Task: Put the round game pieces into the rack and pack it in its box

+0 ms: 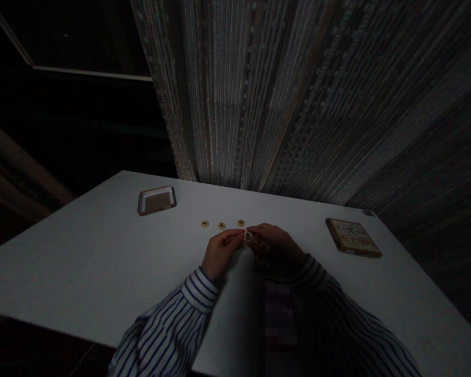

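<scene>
A round, pale disc with a dark character (248,236) is pinched between my two hands, just above the white table (102,246). My left hand (222,251) holds its left edge with fingers together. On the disc's right side are the fingertips of my right hand (277,243); the palm is in shadow. Beyond my hands lie three similar discs: a left one (204,223), a middle one (222,225) and a right one (240,222), the last close to my fingertips.
An open, shallow box part (157,201) lies at the back left. At the right is a box with a printed picture (354,237). A small dark item (368,213) sits at the far right corner. Curtains (239,94) hang behind the table.
</scene>
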The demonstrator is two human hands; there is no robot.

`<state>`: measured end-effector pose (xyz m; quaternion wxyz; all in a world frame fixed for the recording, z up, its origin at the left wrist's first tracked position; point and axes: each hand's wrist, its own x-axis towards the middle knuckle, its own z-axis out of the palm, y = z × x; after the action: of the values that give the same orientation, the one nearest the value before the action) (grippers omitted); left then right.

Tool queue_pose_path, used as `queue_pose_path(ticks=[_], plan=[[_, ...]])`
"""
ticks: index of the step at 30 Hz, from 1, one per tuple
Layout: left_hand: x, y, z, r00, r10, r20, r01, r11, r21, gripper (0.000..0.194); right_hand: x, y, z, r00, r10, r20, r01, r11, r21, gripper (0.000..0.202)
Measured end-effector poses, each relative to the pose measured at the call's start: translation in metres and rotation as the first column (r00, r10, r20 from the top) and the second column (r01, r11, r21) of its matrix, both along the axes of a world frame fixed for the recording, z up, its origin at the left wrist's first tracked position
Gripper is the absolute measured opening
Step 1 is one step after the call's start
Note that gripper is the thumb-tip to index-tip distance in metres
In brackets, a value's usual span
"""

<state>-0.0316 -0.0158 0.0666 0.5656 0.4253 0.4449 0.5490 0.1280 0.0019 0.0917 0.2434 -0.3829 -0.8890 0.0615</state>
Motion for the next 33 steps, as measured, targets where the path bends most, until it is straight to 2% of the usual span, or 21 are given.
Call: queue_pose_path(ticks=[4, 8, 12, 15, 19, 24, 29, 33], plan=[[0.004, 0.001, -0.001, 0.999, -0.019, -0.032, 0.019, 1.000, 0.002, 0.029, 0.005, 0.000, -0.001, 0.999, 0.005, 0.034, -0.006, 1.000, 0.013, 0.026], [0.007, 0.000, -0.008, 0.996, -0.045, -0.078, 0.046, 0.999, 0.006, 0.031, 0.011, -0.001, -0.005, 0.999, -0.014, 0.042, 0.012, 0.999, 0.045, 0.025], [0.008, -0.007, -0.019, 0.966, -0.017, -0.260, 0.036, 0.997, 0.067, 0.035, 0.018, 0.000, -0.006, 0.995, -0.065, 0.079, 0.064, 0.998, 0.026, 0.024], [0.008, -0.015, -0.030, 0.867, 0.078, -0.492, 0.034, 0.976, 0.214, 0.048, 0.026, 0.002, -0.007, 0.989, -0.096, 0.109, 0.094, 0.995, 0.021, 0.024], [0.010, -0.025, -0.048, 0.692, 0.181, -0.699, 0.180, 0.895, 0.409, 0.076, 0.036, 0.006, -0.015, 0.987, -0.154, 0.048, 0.152, 0.988, 0.040, 0.026], [0.018, -0.034, -0.063, 0.512, 0.205, -0.834, 0.320, 0.856, 0.406, 0.104, 0.045, 0.008, -0.024, 0.984, -0.178, -0.005, 0.178, 0.984, 0.028, 0.027], [0.023, -0.042, -0.065, 0.446, 0.200, -0.872, 0.375, 0.843, 0.385, 0.117, 0.048, 0.008, -0.027, 0.983, -0.183, -0.011, 0.183, 0.983, 0.021, 0.027], [0.027, -0.043, -0.067, 0.406, 0.228, -0.885, 0.351, 0.855, 0.381, 0.111, 0.049, 0.009, -0.027, 0.983, -0.182, -0.015, 0.182, 0.983, -0.001, 0.026]])
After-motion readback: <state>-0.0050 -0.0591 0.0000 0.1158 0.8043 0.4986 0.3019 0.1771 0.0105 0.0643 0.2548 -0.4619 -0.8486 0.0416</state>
